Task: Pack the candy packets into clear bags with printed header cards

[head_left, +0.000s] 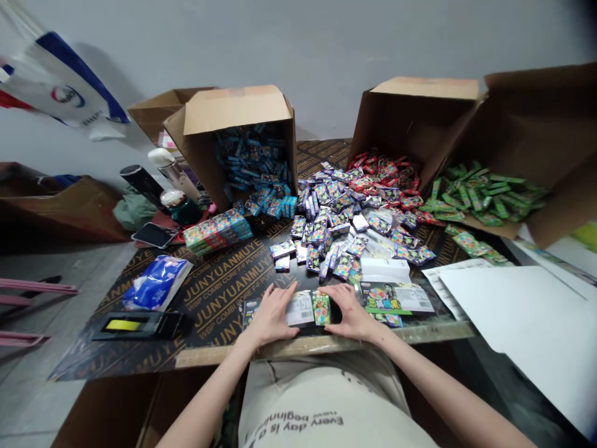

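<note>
Corner workspace against a pale grey wall, viewed from above the chest of a person in a cream T-shirt (321,410). Across the scene, a wide work table (219,317) topped with black film-faced plywood, printed with gold JUNYUANMUYE lettering, its near edge pale and raw. Along the back, three cardboard cartons tipped on their sides: a left carton (233,118) spilling blue packets (254,168), a middle carton (410,112) beside red packets (382,177), and a right carton (527,124) over green packets (480,199). At centre, a loose heap of purple foil packets (321,230). Farther left, a bundle of stacked packets (217,231), a blue tissue pack (156,283) and a black holder with a yellow strip (137,325). At right, a large white sheet (517,330) overhanging the table.

Nearest the front edge, the left hand (273,314) and right hand (349,311), apart and palms down, on either side of a short row of flat packets: a dark packet (250,311), a white-labelled packet (299,309) and a green-patterned packet (321,308). Fingers curved over the row; any actual pinch impossible to tell.

Main risks: the row sitting close to the front edge, open to a drop from a stray wrist nudge; slippery foil from the central heap sliding into the row and mixing designs.
</note>
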`<act>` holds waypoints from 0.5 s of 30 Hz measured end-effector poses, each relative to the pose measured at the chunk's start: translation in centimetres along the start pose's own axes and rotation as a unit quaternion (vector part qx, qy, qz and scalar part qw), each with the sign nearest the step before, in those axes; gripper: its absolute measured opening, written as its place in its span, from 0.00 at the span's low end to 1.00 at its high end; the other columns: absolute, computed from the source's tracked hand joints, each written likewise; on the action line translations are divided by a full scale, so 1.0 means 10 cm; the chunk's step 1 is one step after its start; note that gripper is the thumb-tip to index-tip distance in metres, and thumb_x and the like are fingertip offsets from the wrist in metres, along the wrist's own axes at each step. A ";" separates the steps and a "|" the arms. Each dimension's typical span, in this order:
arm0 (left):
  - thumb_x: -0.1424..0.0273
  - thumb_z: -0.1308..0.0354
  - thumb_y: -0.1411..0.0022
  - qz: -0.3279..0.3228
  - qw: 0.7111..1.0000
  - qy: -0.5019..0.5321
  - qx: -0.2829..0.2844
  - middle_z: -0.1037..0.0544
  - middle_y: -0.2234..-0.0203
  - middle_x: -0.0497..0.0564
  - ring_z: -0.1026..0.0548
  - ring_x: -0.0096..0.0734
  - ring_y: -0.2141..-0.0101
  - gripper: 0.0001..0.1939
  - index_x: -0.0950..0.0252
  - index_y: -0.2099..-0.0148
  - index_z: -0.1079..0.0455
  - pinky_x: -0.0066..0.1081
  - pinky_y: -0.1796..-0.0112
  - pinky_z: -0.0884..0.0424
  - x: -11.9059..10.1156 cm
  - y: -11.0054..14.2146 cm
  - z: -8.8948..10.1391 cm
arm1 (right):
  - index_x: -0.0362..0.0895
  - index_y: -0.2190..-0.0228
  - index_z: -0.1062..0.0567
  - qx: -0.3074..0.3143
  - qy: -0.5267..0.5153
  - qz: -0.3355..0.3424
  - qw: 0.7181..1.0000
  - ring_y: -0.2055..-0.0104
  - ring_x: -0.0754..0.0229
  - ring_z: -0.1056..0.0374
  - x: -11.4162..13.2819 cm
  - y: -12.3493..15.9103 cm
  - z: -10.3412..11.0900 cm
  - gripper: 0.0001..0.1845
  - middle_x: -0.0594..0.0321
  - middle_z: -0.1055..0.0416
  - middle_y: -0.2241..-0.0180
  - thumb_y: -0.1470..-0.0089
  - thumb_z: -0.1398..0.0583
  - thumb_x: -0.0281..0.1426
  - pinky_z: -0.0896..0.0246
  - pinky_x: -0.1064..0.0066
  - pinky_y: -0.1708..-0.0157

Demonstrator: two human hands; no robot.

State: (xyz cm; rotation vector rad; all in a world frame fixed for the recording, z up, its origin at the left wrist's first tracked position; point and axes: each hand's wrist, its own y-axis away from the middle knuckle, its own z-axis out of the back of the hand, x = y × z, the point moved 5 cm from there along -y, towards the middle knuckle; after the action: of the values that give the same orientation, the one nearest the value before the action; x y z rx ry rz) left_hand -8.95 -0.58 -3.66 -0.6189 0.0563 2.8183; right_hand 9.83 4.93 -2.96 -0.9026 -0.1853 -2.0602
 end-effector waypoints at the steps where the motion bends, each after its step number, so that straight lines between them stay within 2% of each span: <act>1: 0.63 0.36 0.63 -0.007 1.000 0.015 -0.003 0.32 0.53 0.56 0.35 0.45 0.53 0.53 0.64 0.36 0.57 0.49 0.44 0.54 -0.01 0.00 0.02 | 0.47 0.46 0.41 0.005 -0.043 0.003 0.999 0.48 0.50 0.42 0.00 -0.01 0.01 0.43 0.55 0.37 0.50 0.65 0.34 0.30 0.52 0.54 0.47; 3: 0.63 0.36 0.63 -0.011 0.998 0.053 -0.020 0.33 0.53 0.56 0.35 0.45 0.53 0.52 0.64 0.37 0.55 0.48 0.45 0.51 -0.04 0.00 0.09 | 0.48 0.46 0.41 0.005 -0.142 0.000 0.990 0.46 0.51 0.43 -0.02 -0.05 0.07 0.43 0.55 0.39 0.48 0.65 0.33 0.30 0.51 0.56 0.46; 5: 0.64 0.36 0.62 0.009 0.992 0.105 -0.065 0.34 0.53 0.55 0.35 0.43 0.52 0.49 0.63 0.37 0.52 0.44 0.47 0.44 -0.06 -0.05 0.18 | 0.50 0.47 0.41 -0.034 -0.250 -0.023 0.967 0.45 0.52 0.43 -0.01 -0.15 0.17 0.43 0.56 0.40 0.46 0.65 0.32 0.31 0.50 0.57 0.45; 7: 0.64 0.35 0.61 0.058 0.974 0.165 -0.147 0.35 0.54 0.54 0.34 0.41 0.53 0.47 0.62 0.39 0.48 0.40 0.50 0.39 -0.07 -0.14 0.28 | 0.53 0.47 0.41 -0.121 -0.366 -0.077 0.919 0.47 0.54 0.39 0.00 -0.28 0.28 0.43 0.58 0.38 0.47 0.65 0.32 0.32 0.45 0.58 0.49; 8: 0.64 0.35 0.61 0.090 0.955 0.202 -0.198 0.35 0.56 0.53 0.34 0.39 0.55 0.45 0.61 0.40 0.46 0.38 0.52 0.37 -0.07 -0.18 0.32 | 0.55 0.47 0.42 -0.172 -0.422 -0.111 0.883 0.51 0.55 0.36 0.02 -0.35 0.31 0.43 0.59 0.35 0.49 0.64 0.32 0.34 0.40 0.60 0.53; 10: 0.62 0.35 0.58 0.154 0.899 0.292 -0.287 0.33 0.61 0.51 0.31 0.35 0.59 0.38 0.62 0.43 0.40 0.35 0.56 0.35 -0.07 -0.27 0.33 | 0.55 0.48 0.42 -0.263 -0.510 -0.172 0.801 0.59 0.59 0.30 0.08 -0.47 0.34 0.38 0.62 0.29 0.56 0.60 0.34 0.38 0.35 0.66 0.62; 12: 0.61 0.38 0.52 0.191 0.834 0.400 -0.329 0.30 0.66 0.50 0.30 0.32 0.63 0.28 0.64 0.49 0.33 0.32 0.59 0.34 -0.12 -0.36 0.23 | 0.51 0.51 0.38 -0.334 -0.551 -0.206 0.737 0.66 0.61 0.29 0.14 -0.56 0.33 0.30 0.65 0.27 0.65 0.56 0.38 0.41 0.35 0.70 0.67; 13: 0.61 0.40 0.50 0.196 0.802 0.454 -0.336 0.29 0.66 0.50 0.30 0.31 0.64 0.23 0.65 0.52 0.31 0.31 0.59 0.34 -0.16 -0.40 0.16 | 0.48 0.54 0.36 -0.361 -0.557 -0.217 0.716 0.68 0.62 0.29 0.16 -0.60 0.33 0.26 0.66 0.26 0.68 0.55 0.39 0.41 0.35 0.70 0.68; 15: 0.60 0.42 0.47 0.195 0.739 0.547 -0.341 0.26 0.63 0.52 0.29 0.32 0.61 0.20 0.66 0.55 0.28 0.30 0.57 0.35 -0.25 -0.46 0.05 | 0.46 0.60 0.34 -0.384 -0.559 -0.237 0.696 0.72 0.62 0.30 0.17 -0.65 0.33 0.21 0.68 0.27 0.73 0.57 0.38 0.39 0.35 0.71 0.69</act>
State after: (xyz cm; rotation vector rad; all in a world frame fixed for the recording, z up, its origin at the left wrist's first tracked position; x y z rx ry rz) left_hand -5.80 3.36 -2.09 -2.5844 -0.7288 2.2440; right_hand 6.03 9.26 1.78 -2.8418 -0.1966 -1.6604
